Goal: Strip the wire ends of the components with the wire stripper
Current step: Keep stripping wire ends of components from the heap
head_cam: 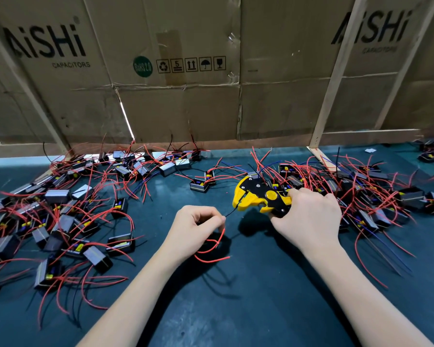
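Note:
My right hand (308, 219) grips the handles of a yellow and black wire stripper (258, 195), its jaws pointing left. A thin black wire (232, 212) runs from the jaws down to my left hand (196, 227), which pinches it between thumb and fingers. Red wires (212, 249) of the same component curl out below that hand; the component's body is mostly hidden under the hand.
Piles of small black box components with red, black and blue wires lie on the dark green table (211, 309): one heap at the left (60, 221), another at the right (361, 191). A cardboard wall (186, 96) with wooden struts closes off the back.

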